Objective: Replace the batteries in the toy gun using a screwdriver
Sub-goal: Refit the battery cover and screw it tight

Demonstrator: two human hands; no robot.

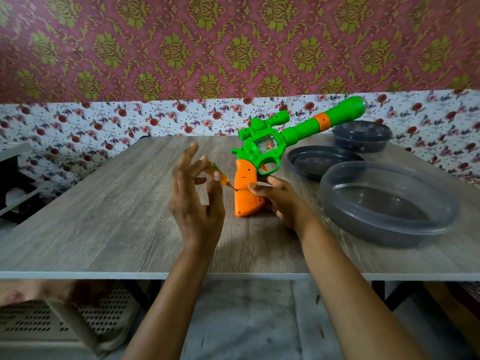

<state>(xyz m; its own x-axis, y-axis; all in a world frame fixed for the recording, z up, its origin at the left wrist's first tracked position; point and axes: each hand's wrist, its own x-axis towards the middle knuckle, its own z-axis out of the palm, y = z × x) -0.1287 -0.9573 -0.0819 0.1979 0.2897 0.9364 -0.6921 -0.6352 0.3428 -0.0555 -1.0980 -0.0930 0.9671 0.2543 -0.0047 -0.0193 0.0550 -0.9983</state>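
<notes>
A person is sitting at a grey wood-grain tabletop (104, 216), seen from above their own forearms. A toy gun (270, 144), bright green with an orange grip (244, 183), is standing near the middle of the tabletop with the butt of the grip resting on the surface and the long barrel slanting up to the right. The right hand (283, 203) is gripping the orange grip from the right side, thumb lying across it. The left hand (194, 203) is pinching a small amber-handled screwdriver (222, 179) with its thumb, the other fingers splaying upward; the tip is touching the left side of the grip. The hand is slightly blurred. To the right, three dark round plastic pieces are lying: a large open bowl (376, 229), a flat lid (319, 162) and a closed container (362, 137).
</notes>
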